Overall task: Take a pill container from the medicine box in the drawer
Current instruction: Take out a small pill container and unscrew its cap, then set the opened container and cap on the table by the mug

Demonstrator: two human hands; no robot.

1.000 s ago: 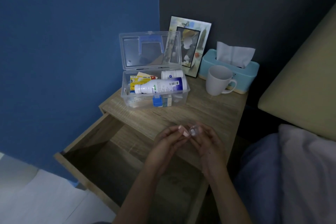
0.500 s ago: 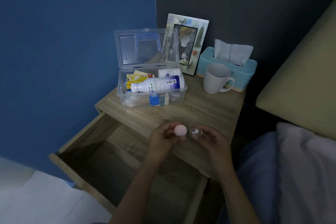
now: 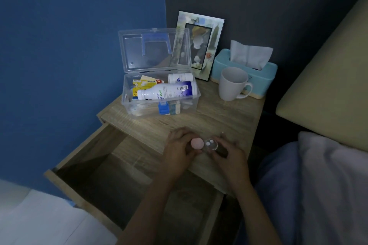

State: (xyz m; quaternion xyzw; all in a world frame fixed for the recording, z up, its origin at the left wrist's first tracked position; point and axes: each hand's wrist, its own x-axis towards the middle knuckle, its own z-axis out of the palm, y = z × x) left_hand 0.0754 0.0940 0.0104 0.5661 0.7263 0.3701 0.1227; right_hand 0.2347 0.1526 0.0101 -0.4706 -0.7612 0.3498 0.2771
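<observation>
A clear medicine box (image 3: 127, 93) stands with its lid up on the wooden nightstand (image 3: 225, 119), holding a white bottle (image 3: 167, 91), a smaller white bottle and some packets. Below the tabletop the drawer (image 3: 85, 151) is pulled out. In front of the box, over the nightstand's near edge, my left hand (image 3: 179, 153) holds a pink cap (image 3: 197, 143). My right hand (image 3: 229, 155) holds a small clear pill container (image 3: 211, 143), uncapped, with two white pills visible inside. Cap and container are side by side, almost touching.
A white mug (image 3: 232, 83), a teal tissue box (image 3: 245, 73) and a picture frame (image 3: 199, 45) stand at the back of the nightstand. A blue wall is on the left, bedding (image 3: 328, 185) on the right.
The pink cap has come off the clear container: both hands were joined on it a second ago, and now my left hand holds the cap apart from the container.
</observation>
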